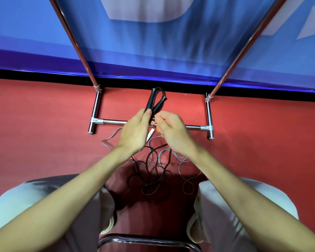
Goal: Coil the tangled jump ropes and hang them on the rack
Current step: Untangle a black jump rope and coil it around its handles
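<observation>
My left hand (135, 131) grips the two black handles (154, 103) of the black jump rope, which point up and away from me. My right hand (171, 131) is curled beside it and pinches the black cord just below the handles. The black rope (153, 171) hangs down in tangled loops onto the red floor between my knees. A grey rope (185, 171) lies mixed in with it, and its white handle (150, 134) shows under my hands. The chrome rack (210, 113) stands in front of me, with its base bar behind my hands.
A blue banner (162, 51) hangs behind the rack's two slanted uprights (75, 42). The red floor (44, 124) stretches left and right. My knees in light trousers (244, 206) flank the ropes. The dark metal edge of a stool (147, 240) is at the bottom.
</observation>
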`<action>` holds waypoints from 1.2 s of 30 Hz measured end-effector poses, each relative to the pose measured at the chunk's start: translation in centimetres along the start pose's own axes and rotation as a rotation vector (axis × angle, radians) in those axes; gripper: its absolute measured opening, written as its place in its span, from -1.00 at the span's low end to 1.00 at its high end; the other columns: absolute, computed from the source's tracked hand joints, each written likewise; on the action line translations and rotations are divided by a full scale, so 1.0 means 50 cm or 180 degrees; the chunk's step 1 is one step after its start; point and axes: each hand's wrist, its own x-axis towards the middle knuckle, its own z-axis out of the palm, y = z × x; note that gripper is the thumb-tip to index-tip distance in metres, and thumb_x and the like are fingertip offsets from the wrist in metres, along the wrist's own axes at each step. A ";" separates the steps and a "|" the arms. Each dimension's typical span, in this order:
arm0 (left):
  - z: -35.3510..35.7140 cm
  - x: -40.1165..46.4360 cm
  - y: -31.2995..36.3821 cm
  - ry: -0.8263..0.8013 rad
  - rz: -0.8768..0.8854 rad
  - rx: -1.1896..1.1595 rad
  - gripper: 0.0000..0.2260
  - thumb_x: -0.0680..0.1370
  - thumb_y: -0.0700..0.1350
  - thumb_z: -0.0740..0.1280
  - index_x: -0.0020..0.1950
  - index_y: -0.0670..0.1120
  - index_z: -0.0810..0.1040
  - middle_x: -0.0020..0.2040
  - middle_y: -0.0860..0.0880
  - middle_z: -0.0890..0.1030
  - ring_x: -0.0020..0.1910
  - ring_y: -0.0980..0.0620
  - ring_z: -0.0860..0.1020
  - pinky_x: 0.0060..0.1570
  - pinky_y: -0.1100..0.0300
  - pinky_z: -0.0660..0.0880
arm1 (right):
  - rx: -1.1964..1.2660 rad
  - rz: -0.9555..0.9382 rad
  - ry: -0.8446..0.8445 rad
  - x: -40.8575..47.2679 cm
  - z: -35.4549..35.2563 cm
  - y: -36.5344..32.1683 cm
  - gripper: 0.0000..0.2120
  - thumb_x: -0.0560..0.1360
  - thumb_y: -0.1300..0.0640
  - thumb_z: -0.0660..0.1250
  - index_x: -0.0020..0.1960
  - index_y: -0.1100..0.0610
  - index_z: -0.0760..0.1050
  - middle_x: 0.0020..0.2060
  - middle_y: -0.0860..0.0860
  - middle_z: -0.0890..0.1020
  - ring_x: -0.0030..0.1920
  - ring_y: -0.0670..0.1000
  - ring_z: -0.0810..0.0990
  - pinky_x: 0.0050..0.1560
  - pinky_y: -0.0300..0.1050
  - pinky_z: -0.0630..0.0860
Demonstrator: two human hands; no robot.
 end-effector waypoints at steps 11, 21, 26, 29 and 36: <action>-0.031 -0.027 -0.032 -0.1053 0.0617 0.1177 -0.70 0.64 -0.20 0.05 0.10 -0.39 0.47 -0.37 -0.28 0.47 -0.40 -0.35 0.44 -0.49 -0.08 0.34 | -0.2403 -0.0259 -0.0956 -0.035 -0.069 -0.045 -0.79 0.62 0.04 0.18 -0.09 0.03 0.55 -0.34 -0.21 0.60 -0.24 -0.04 0.59 -0.12 -0.11 0.45; -0.015 -0.071 -0.055 -0.1908 0.1175 0.1578 -0.49 0.54 0.27 0.01 -0.35 -0.13 0.28 -0.48 -0.06 0.27 -0.46 -0.11 0.24 -0.38 0.10 0.14 | -0.1156 0.0573 -0.1332 -0.027 -0.090 -0.014 -0.73 0.35 0.08 0.57 -0.37 0.12 0.51 -0.60 -0.08 0.48 -0.58 -0.17 0.36 -0.49 -0.34 0.30; -0.008 -0.096 -0.042 -0.1778 0.1524 0.2061 -0.57 0.63 0.09 0.14 -0.26 -0.21 0.44 -0.50 0.00 0.25 -0.54 0.05 0.24 -0.38 0.17 0.10 | -0.1159 0.0485 -0.1595 -0.033 -0.108 -0.024 -0.66 0.30 0.04 0.60 -0.40 0.16 0.48 -0.64 -0.12 0.37 -0.56 -0.15 0.27 -0.52 -0.35 0.20; -0.014 -0.095 -0.036 -0.1860 0.1638 0.1947 -0.53 0.63 0.12 0.04 -0.30 -0.18 0.40 -0.49 -0.01 0.26 -0.51 0.00 0.25 -0.35 0.14 0.15 | -0.1373 0.0497 -0.1435 -0.031 -0.115 -0.027 -0.55 0.38 -0.11 0.50 -0.46 0.15 0.42 -0.67 -0.11 0.25 -0.59 -0.11 0.23 -0.53 -0.36 0.15; -0.025 -0.102 -0.032 -0.1804 0.2028 0.1198 -0.49 0.55 0.16 -0.12 -0.33 -0.14 0.38 -0.48 -0.06 0.37 -0.45 -0.15 0.34 -0.37 0.07 0.26 | -0.1334 0.0708 -0.1196 -0.018 -0.127 0.004 -0.45 0.55 -0.24 0.21 -0.46 0.11 0.38 -0.65 -0.12 0.32 -0.60 -0.15 0.32 -0.37 -0.16 0.28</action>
